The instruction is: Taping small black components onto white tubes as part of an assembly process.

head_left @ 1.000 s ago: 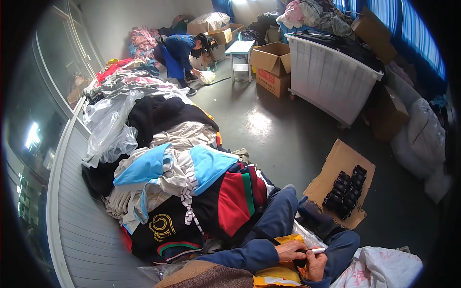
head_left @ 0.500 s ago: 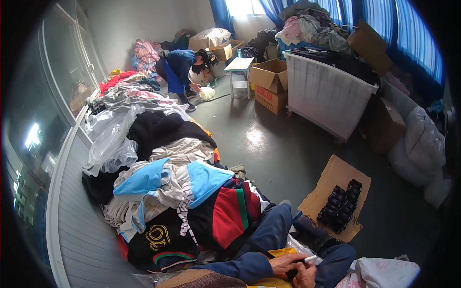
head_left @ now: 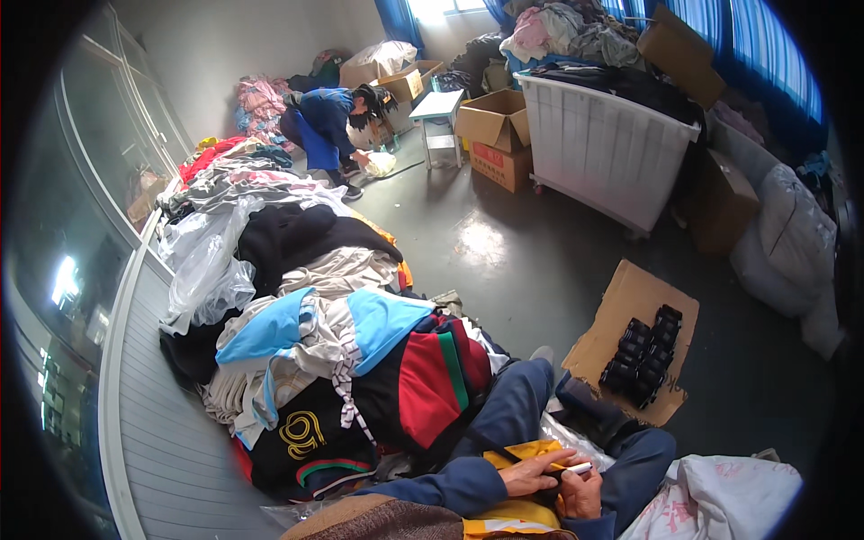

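On my lap, my left hand is closed over a black strap, its fingers reaching toward the other hand. The strap slants from my thigh down under that hand. Close beside it, my right hand is curled round a small white stick-like thing, whose exact kind I cannot make out. Dark material shows between the two hands, and the finger pads are hidden. Beneath them lies yellow cloth with clear plastic next to it.
Piled clothes lie along my left by the ribbed wall. A flattened cardboard piece on the floor bears several black rolled bundles. A white bag sits at my right. Farther off are a large white bin, boxes, and a crouching person.
My view has shifted slightly, so the cardboard and bin appear higher. My hands have moved a little apart, and my right hand has turned a bit. The far person still bends over a pale bundle.
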`<state>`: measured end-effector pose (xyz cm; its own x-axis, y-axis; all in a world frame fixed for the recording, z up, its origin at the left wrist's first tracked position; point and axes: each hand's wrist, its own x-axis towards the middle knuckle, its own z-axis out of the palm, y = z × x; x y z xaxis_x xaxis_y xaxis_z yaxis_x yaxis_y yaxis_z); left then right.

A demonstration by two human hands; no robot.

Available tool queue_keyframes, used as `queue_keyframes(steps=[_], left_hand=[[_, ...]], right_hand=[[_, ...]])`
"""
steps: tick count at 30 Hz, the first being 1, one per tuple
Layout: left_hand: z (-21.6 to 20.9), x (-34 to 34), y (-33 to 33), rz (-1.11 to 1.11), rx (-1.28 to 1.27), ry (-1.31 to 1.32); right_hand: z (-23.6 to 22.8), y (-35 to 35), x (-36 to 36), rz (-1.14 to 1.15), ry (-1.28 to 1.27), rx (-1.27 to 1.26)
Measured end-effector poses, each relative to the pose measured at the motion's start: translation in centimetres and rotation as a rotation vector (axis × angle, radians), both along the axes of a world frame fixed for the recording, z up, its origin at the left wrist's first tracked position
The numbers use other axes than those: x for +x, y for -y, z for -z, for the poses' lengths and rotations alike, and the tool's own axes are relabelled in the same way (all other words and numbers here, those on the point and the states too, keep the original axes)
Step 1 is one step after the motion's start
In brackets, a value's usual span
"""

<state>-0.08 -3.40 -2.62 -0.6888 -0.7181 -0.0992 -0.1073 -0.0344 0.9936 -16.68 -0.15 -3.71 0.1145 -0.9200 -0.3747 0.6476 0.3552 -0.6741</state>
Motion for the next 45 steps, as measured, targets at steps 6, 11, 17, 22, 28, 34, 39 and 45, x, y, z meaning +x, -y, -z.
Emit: queue_keyframes(steps=[6, 11, 17, 22, 28, 34, 39, 45], left_hand=[[2.7, 0.1, -0.6, 0.041, 0.123, -0.256], [2.8, 1.5, 0.0, 0.096, 0.376, -0.159], [5.3, 0.9, 0.0, 0.032, 0.138, -0.268], [4.3, 2.2, 0.0, -0.033, 0.262, -0.074], [4.0, 2.2, 0.1, -0.126, -0.100, 0.187], [2.1, 2.4, 0.7, -0.010, -0.085, 0.240], [-1.9, 2.7, 1.4, 0.061, -0.119, 0.292], [-4.5, 4.6, 1.8, 0.010, -0.067, 0.301]], right_hand=[[1.1, -0.2, -1.7, -0.208, -0.040, 0.045], [-0.2, 0.2, -0.9, -0.047, 0.017, 0.056], [2.9, 0.2, -0.8, -0.106, -0.015, 0.135], [0.0, 0.8, -1.2, -0.116, -0.127, 0.201], [-6.6, 2.5, 1.4, -0.176, -1.592, -1.006], [-5.3, 2.3, 1.8, -0.534, -1.577, -1.094], [-7.6, 3.1, 1.9, -0.646, -1.753, -1.149], [-8.4, 3.8, -1.7, -0.324, -1.787, -0.988]])
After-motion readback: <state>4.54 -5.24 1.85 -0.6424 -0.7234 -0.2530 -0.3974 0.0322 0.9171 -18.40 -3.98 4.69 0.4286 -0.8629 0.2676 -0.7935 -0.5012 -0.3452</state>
